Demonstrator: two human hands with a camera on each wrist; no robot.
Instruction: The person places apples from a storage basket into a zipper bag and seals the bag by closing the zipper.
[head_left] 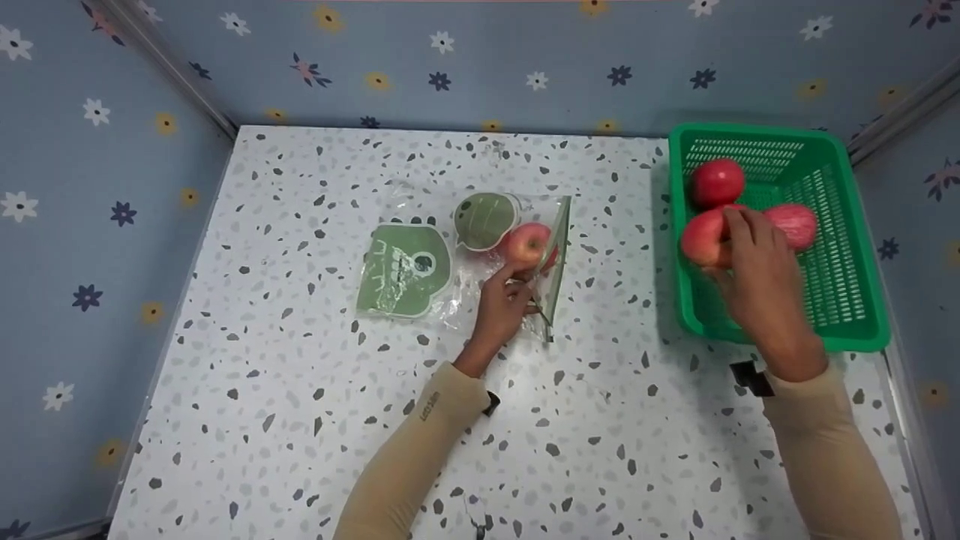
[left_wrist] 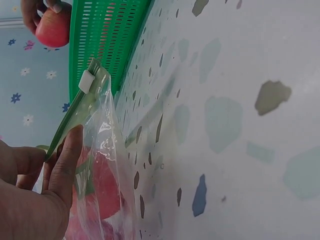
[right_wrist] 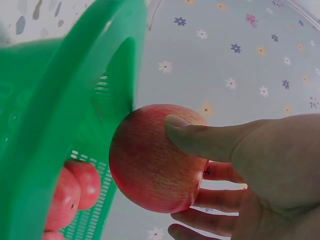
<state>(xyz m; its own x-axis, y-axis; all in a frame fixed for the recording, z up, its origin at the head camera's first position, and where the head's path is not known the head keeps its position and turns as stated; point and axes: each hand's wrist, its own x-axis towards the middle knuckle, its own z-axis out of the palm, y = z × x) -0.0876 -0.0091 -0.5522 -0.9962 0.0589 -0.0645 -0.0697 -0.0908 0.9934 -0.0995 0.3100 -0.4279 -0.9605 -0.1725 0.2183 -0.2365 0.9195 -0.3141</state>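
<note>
Head view: a clear zip bag (head_left: 465, 285) with green prints lies on the speckled table (head_left: 600, 420), left of a green basket (head_left: 868, 262).
Left hand (head_left: 504, 304): thumb and fingers pinch the bag near its green zip edge (head_left: 560, 262).
Bagged apple (head_left: 529, 244): inside, beside that edge.
Right hand (head_left: 769, 274): thumb and fingers hold a red apple (right_wrist: 152, 162) above the basket.
Other apples (head_left: 718, 182): lying within the basket.

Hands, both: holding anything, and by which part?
Right hand: a red apple, gripped around one side between thumb and fingers. Left hand: the clear bag, by its opening edge at the green zip strip.
</note>
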